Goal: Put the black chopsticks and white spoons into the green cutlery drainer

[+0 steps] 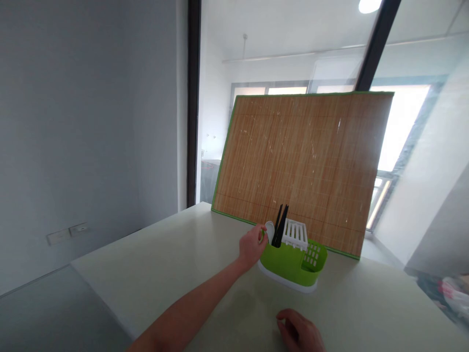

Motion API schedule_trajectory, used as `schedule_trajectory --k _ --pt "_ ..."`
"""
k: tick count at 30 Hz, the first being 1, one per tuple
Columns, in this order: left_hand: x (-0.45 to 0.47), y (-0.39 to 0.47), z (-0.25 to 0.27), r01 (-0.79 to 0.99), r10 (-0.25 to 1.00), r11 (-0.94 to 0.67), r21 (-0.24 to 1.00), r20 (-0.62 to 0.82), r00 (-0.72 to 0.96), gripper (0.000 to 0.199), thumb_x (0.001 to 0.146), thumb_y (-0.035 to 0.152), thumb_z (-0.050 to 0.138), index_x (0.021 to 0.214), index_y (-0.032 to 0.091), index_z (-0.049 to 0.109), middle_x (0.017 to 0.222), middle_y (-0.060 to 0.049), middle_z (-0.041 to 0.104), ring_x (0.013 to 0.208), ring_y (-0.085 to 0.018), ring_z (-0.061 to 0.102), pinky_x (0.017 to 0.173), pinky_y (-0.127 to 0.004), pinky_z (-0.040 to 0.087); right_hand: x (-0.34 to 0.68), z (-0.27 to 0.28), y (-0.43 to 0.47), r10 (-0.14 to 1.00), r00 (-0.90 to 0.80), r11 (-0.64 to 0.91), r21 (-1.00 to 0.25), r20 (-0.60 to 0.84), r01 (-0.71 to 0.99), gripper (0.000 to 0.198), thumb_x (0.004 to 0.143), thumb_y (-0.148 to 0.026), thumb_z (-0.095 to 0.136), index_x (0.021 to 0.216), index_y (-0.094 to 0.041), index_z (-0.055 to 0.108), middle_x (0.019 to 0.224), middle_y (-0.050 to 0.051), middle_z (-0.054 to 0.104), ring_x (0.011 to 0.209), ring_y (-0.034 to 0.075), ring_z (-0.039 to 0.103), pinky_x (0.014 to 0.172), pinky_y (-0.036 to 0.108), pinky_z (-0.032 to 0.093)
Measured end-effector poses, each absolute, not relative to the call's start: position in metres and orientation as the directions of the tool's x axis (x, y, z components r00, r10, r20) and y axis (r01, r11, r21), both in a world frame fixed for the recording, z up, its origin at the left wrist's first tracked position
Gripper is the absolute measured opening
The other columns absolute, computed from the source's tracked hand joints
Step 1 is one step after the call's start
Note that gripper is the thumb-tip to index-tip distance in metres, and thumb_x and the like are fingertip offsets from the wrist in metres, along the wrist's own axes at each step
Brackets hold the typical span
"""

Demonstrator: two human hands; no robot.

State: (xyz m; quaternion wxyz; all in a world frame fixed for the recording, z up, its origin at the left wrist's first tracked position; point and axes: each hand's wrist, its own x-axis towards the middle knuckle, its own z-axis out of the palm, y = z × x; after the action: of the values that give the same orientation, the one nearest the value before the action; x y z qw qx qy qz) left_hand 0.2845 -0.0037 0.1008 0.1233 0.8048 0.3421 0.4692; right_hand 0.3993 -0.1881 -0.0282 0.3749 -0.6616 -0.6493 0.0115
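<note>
A green cutlery caddy (286, 264) with a white base stands on the white table. My left hand (252, 245) is closed at the caddy's left end, thumb and fingers pinched together near its green rim. Beside those fingertips a pale spoon (270, 230) stands bowl up; whether the pinch is on the spoon or the rim I cannot tell. Black chopsticks (282, 227) rise from the caddy, right of the spoon. A white slotted piece (295, 233) lies over the caddy's middle. My right hand (299, 331) is low in front, loosely curled, with a gap between thumb and fingers and nothing in it.
A brown bamboo mat (304, 166) with green edging leans upright behind the caddy, against the glass partition. The white table (176, 259) extends left and right of the caddy. A grey wall (88, 132) with sockets is on the left.
</note>
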Motion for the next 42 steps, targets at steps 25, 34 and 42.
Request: schedule_trajectory --k 25,34,42 --pt "0.264 -0.063 0.012 0.382 0.482 -0.847 0.370 0.229 0.846 0.017 0.078 0.033 0.051 0.078 0.021 0.063 0.076 0.000 0.068 0.071 -0.016 0.059 0.064 -0.024 0.037 0.416 -0.012 -0.194 0.864 0.310 -0.033 -0.570 0.397 0.821 0.031 0.088 -0.044 0.041 0.101 -0.022 0.058 0.058 -0.005 0.051 0.053 0.013 0.051 0.054 0.021 0.039" --pt "0.264 -0.057 0.009 0.347 0.440 -0.872 0.346 0.244 0.864 0.015 0.078 0.032 0.051 0.077 0.022 0.061 0.075 0.003 0.067 0.070 -0.015 0.060 0.062 -0.024 0.036 0.445 0.063 -0.177 0.767 0.502 -0.459 -0.205 0.399 0.864 0.036 0.092 -0.036 0.036 0.124 -0.022 0.042 0.085 -0.001 0.067 0.073 0.018 0.064 0.055 0.026 0.038" --pt "0.266 -0.055 0.006 0.361 0.464 -0.852 0.379 0.228 0.856 0.016 0.077 0.032 0.050 0.077 0.022 0.062 0.076 0.002 0.067 0.069 -0.016 0.059 0.062 -0.024 0.035 0.446 0.069 -0.159 0.813 0.428 -0.491 0.069 0.396 0.869 0.024 0.093 -0.033 0.040 0.091 -0.020 0.059 0.085 0.005 0.068 0.077 0.023 0.065 0.052 0.027 0.039"
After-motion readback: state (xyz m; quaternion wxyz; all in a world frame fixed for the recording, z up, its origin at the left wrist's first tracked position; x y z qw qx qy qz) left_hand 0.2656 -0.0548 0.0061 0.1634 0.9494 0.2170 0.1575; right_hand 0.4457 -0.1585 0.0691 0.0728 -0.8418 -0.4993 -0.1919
